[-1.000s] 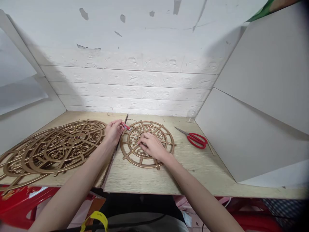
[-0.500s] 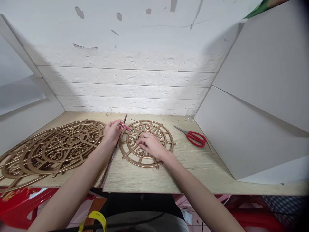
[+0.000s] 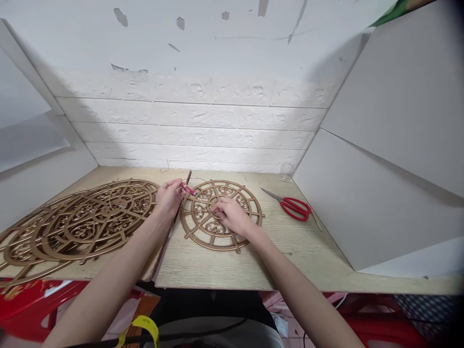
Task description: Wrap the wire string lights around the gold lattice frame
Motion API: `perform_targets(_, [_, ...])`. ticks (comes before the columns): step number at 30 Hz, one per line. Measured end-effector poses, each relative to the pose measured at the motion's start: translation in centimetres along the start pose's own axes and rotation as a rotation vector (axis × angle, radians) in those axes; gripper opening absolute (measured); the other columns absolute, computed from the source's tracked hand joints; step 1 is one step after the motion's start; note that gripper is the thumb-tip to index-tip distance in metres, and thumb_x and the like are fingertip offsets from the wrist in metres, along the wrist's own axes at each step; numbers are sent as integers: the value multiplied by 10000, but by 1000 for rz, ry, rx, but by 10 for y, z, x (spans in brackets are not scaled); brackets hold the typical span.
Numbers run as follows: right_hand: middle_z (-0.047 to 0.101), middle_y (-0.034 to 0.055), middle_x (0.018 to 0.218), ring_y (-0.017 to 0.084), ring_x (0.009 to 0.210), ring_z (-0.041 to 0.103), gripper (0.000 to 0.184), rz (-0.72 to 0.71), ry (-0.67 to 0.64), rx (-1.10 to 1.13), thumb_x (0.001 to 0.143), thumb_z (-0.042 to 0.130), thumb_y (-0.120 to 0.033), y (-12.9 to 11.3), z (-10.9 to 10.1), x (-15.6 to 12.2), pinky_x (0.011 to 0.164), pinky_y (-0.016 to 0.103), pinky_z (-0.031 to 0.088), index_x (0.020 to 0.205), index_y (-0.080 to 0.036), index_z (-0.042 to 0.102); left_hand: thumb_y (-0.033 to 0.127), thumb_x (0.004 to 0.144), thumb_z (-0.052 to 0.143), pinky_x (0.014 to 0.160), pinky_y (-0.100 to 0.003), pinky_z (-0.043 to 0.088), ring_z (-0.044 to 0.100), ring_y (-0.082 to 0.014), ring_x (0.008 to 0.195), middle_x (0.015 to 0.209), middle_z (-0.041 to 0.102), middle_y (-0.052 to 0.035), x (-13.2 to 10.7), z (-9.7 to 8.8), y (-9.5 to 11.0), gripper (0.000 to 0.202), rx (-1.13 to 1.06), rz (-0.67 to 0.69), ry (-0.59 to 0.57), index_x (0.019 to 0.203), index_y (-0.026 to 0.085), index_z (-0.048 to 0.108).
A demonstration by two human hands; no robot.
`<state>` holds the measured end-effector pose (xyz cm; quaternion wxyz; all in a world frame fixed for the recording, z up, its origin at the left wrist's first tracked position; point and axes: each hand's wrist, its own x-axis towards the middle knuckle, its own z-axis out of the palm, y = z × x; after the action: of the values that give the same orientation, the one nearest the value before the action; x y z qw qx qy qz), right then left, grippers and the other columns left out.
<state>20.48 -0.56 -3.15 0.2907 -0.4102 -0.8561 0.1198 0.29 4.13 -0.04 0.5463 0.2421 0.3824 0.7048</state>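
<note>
A small round gold lattice disc (image 3: 203, 237) lies flat on the wooden table (image 3: 224, 270) in front of me. My left hand (image 3: 168, 197) is closed around a small red and white tube (image 3: 188, 189) at the disc's upper left edge. A thin wire arcs from the tube over the disc. My right hand (image 3: 232, 215) rests on the disc's middle, fingers pinched together at the lattice; what they pinch is too fine to make out.
A stack of larger gold lattice discs (image 3: 76, 222) covers the table's left part. Red-handled scissors (image 3: 292, 205) lie to the right of the small disc. White panels wall in both sides, with a brick-pattern wall behind. A red stool (image 3: 32, 302) sits below at left.
My right hand has slid slightly toward the disc's centre and its fingers have drawn into a pinch. The left hand has kept its place with the tube.
</note>
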Motion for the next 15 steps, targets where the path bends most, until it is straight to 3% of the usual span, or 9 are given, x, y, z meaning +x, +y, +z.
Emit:
perform_targets(7, [589, 55, 851, 194, 838, 559, 162, 8, 33, -95, 828, 600, -31, 3, 0, 0, 727, 295, 433, 858, -163, 687, 18, 731, 659, 448, -164, 428, 573, -90, 479, 614, 635, -48, -1, 0, 0, 168, -10, 0, 1, 706, 130, 536])
perform_targets(15, [560, 50, 881, 195, 862, 536, 162, -2, 61, -98, 827, 566, -26, 3, 1, -1, 758, 298, 427, 820, -174, 632, 20, 733, 657, 451, -172, 433, 577, -96, 492, 629, 644, -62, 0, 0, -1, 156, -13, 4, 2, 714, 126, 545])
